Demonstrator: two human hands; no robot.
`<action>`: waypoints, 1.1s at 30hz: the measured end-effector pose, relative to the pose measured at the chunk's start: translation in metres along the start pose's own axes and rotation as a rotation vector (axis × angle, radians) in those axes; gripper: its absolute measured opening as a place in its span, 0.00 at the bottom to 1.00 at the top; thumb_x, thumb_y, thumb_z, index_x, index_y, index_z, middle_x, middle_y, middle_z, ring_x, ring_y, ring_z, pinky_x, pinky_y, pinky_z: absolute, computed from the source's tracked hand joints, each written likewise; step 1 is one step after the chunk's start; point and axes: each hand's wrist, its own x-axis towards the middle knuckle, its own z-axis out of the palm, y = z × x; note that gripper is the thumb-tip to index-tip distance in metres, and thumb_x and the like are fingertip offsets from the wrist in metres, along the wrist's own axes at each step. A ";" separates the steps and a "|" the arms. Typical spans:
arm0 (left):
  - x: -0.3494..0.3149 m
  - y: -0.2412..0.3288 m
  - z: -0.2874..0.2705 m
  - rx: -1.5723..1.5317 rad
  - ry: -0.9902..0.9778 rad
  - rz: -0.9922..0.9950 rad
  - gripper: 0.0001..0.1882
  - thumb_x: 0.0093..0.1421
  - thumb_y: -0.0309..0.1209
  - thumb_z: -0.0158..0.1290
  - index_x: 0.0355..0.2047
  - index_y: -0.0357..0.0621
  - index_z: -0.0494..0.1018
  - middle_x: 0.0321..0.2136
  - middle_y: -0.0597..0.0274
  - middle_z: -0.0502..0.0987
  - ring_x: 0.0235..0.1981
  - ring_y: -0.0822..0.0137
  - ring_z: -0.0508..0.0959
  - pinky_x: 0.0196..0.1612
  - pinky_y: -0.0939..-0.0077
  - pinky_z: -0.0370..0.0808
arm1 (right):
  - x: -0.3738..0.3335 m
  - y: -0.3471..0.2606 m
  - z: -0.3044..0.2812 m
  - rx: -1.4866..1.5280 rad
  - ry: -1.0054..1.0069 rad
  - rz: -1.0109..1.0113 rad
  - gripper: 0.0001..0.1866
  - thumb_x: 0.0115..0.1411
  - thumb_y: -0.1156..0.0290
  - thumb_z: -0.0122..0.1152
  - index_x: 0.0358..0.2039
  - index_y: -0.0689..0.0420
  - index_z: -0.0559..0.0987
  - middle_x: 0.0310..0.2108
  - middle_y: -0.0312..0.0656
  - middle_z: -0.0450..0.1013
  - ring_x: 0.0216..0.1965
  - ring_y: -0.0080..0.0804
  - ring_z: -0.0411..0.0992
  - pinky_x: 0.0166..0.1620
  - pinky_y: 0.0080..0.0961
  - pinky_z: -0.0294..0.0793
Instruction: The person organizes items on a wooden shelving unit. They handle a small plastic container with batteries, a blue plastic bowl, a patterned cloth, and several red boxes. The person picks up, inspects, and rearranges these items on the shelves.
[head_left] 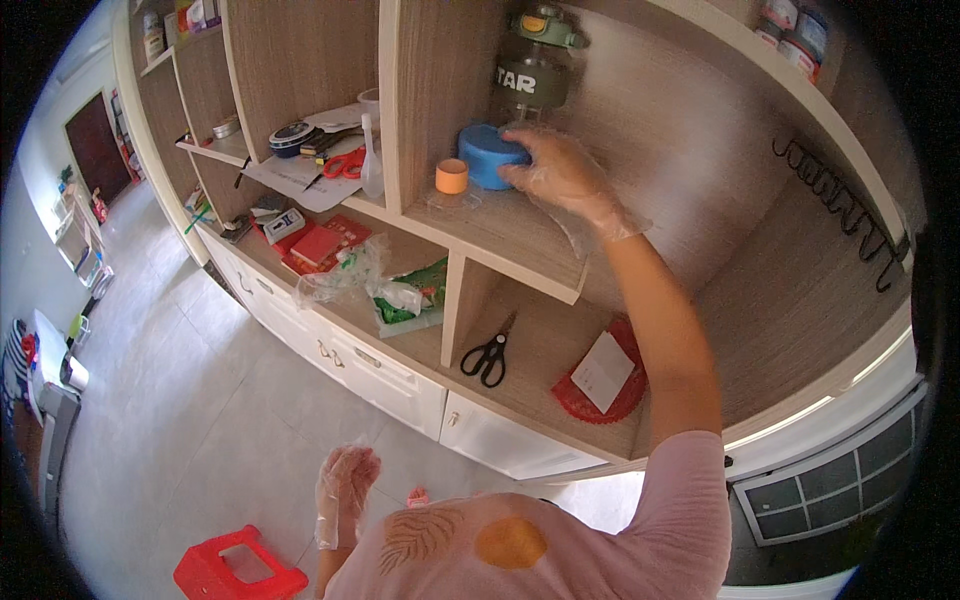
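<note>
My right hand (560,178), in a clear plastic glove, reaches up to the middle shelf. Its thumb and fingers are closed on the right side of a blue round container (484,152), which rests on that shelf. Just left of the container stands a small orange cylinder (451,177) with a pale top. Behind them is a dark bottle (530,82) with a green lid. My left hand (347,492), also gloved in clear plastic, hangs low in front of me over the floor. Its fingers are curled in, and nothing shows in them.
Black-handled scissors (488,358) and a white card (603,372) on a red lacy piece lie on the lower shelf. Red-handled scissors (345,163) and papers occupy the left compartment. A red plastic stool (240,570) stands on the floor. Black hooks (835,200) line the right wall.
</note>
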 end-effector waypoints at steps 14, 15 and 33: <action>0.012 -0.012 -0.026 0.645 -0.358 0.754 0.10 0.62 0.27 0.48 0.42 0.37 0.67 0.38 0.61 0.68 0.41 0.69 0.69 0.50 0.75 0.68 | 0.012 -0.025 -0.010 0.033 -0.138 0.219 0.41 0.43 0.46 0.67 0.51 0.64 0.70 0.46 0.56 0.71 0.48 0.46 0.71 0.50 0.34 0.69; 0.012 -0.004 -0.024 0.529 -0.365 0.642 0.09 0.62 0.27 0.48 0.41 0.37 0.67 0.37 0.62 0.68 0.40 0.69 0.69 0.48 0.76 0.68 | 0.015 -0.028 -0.012 0.029 -0.153 0.234 0.41 0.43 0.46 0.67 0.51 0.64 0.70 0.47 0.56 0.71 0.49 0.46 0.70 0.51 0.34 0.69; 0.053 0.086 -0.004 0.148 -0.605 0.004 0.07 0.60 0.31 0.49 0.26 0.44 0.69 0.23 0.67 0.68 0.26 0.74 0.68 0.32 0.79 0.69 | -0.050 -0.077 -0.067 0.027 0.321 0.249 0.38 0.45 0.55 0.70 0.53 0.61 0.68 0.50 0.55 0.68 0.51 0.45 0.68 0.53 0.33 0.66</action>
